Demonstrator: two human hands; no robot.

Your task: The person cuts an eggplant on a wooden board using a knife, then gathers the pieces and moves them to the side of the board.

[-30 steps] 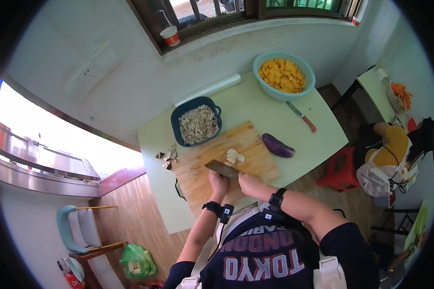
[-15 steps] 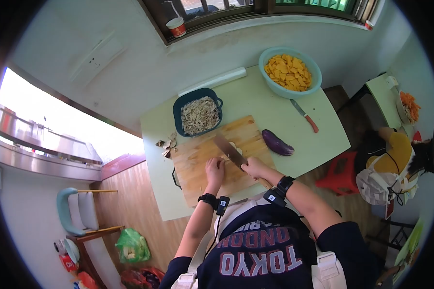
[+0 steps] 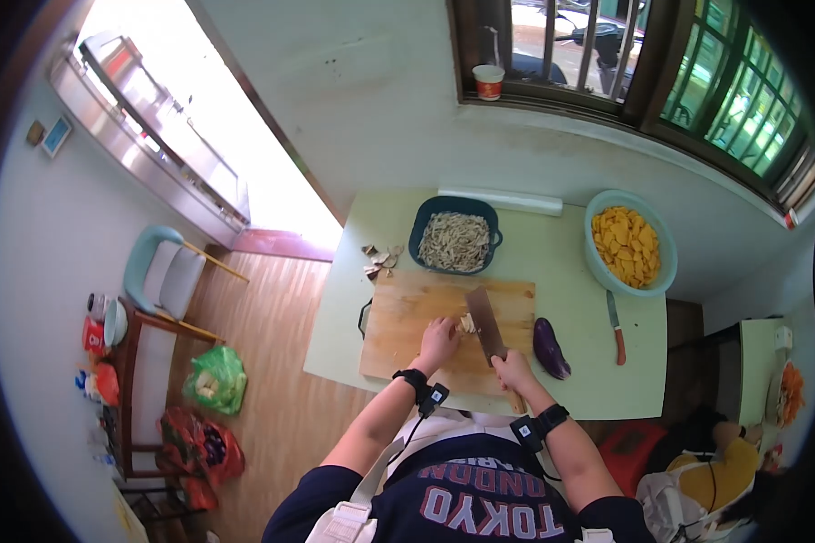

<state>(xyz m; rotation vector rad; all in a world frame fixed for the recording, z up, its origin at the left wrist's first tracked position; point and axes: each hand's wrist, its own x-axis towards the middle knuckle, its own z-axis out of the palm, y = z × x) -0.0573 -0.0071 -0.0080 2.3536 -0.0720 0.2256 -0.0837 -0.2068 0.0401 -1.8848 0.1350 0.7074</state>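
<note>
My right hand [image 3: 513, 370] grips a cleaver [image 3: 486, 319], its broad blade slanting across the wooden cutting board [image 3: 407, 312]. My left hand [image 3: 439, 341] has its fingers curled against a small pile of pale cut vegetable [image 3: 466, 323], which lies just left of the blade. Beyond the board is a dark teal basket [image 3: 495, 237] filled with pale, thin strips [image 3: 455, 242]. A whole purple eggplant [image 3: 550, 348] lies by the board's right edge. Dark-edged scraps [image 3: 380, 261] are scattered at the board's far left corner.
A light blue basin [image 3: 669, 262] of orange slices [image 3: 625, 244] and a red-handled knife [image 3: 617, 330] are at the table's right. A white roll [image 3: 500, 201] lies along the wall. Another person [image 3: 711, 475] sits at lower right. Bags [image 3: 215, 380] stand on the floor at left.
The camera view has turned and shifted, so the table appears farther right and straighter. The cleaver stays in my right hand; more of the pale pieces show beside my left fingers.
</note>
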